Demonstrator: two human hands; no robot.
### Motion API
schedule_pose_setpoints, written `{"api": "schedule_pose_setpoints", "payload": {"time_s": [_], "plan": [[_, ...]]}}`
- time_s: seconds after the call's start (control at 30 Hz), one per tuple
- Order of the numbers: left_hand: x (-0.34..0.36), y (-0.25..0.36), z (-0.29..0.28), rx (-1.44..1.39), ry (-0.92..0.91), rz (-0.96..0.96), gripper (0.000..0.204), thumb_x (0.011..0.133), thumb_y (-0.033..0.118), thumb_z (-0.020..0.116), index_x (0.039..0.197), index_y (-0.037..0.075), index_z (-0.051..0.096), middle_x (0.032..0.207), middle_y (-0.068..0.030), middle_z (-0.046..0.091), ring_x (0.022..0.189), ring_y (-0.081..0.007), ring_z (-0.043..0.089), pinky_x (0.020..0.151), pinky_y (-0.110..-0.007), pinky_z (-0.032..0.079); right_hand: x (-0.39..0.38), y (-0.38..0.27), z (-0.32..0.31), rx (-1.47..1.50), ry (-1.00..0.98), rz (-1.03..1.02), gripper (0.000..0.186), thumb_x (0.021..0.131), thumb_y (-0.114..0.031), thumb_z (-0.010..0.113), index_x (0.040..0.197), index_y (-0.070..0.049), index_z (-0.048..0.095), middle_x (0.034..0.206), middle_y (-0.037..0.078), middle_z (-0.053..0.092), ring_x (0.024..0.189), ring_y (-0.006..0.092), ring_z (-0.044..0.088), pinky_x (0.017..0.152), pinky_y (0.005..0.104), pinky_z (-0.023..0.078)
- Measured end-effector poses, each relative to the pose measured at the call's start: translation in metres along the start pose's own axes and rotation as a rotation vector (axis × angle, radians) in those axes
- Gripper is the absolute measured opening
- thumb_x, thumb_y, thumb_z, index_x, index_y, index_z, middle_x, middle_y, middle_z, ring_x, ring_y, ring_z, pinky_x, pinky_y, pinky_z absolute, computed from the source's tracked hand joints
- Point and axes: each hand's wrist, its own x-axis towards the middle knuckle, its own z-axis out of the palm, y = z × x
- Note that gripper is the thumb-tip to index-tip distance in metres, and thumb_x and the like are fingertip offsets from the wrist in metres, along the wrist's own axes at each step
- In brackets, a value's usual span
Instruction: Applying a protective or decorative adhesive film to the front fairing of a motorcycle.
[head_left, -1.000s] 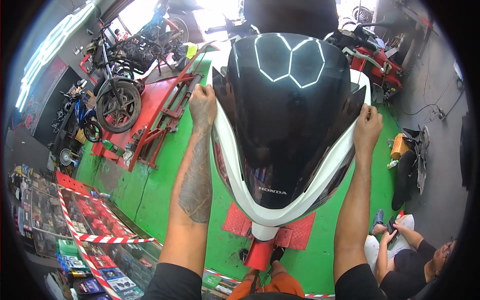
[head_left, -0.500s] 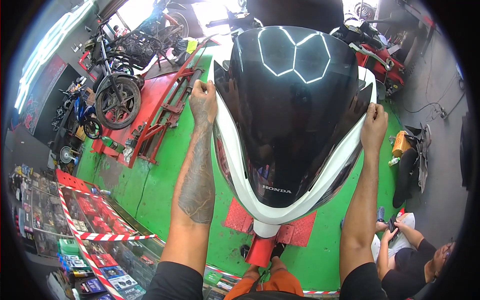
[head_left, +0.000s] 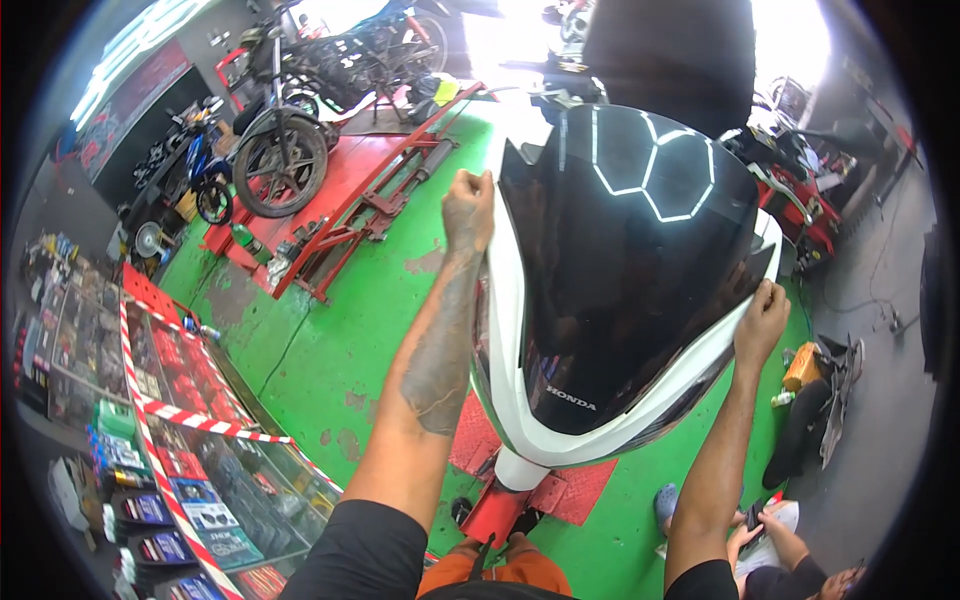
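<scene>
1. Left hand (head_left: 468,208) closed on far left edge of scooter front panel (head_left: 620,300).
2. Right hand (head_left: 762,322) grips its right edge.
3. Panel held up over green floor (head_left: 340,340), motorcycle (head_left: 290,130) far left.

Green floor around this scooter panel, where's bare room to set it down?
Bare green floor lies between the red lift ramp and the glass display counter, left of the left hand. Right of the right hand, a seated person and orange container crowd it.
</scene>
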Motion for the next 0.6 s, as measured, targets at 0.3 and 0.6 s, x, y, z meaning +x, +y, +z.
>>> {"api": "schedule_pose_setpoints", "payload": {"time_s": [0.3,0.6], "plan": [[-0.095,0.006,-0.081,-0.241,-0.13,-0.02,0.029,0.089,0.014,0.077,0.11,0.001,0.064,0.109,-0.0158,0.066,0.089,-0.0233,0.069,0.077,-0.036,0.056,-0.018,0.006,-0.014,-0.04,0.011,-0.119,0.038,0.107,-0.03,0.055,0.125,0.002,0.063,0.119,0.021,0.061,0.111,0.0349,0.059,0.094,0.0448,0.047],[-0.367,-0.182,-0.348,0.261,-1.269,-0.373,0.044,0.085,0.027,0.075,0.121,0.005,0.064,0.107,-0.0224,0.07,0.1,-0.0402,0.07,0.085,-0.052,0.055,-0.219,-0.049,-0.061,0.041,-0.216,0.04,0.06,0.11,-0.032,0.048,0.157,0.002,0.032,0.161,0.025,0.033,0.15,0.0384,0.031,0.123,0.047,0.024]]}}
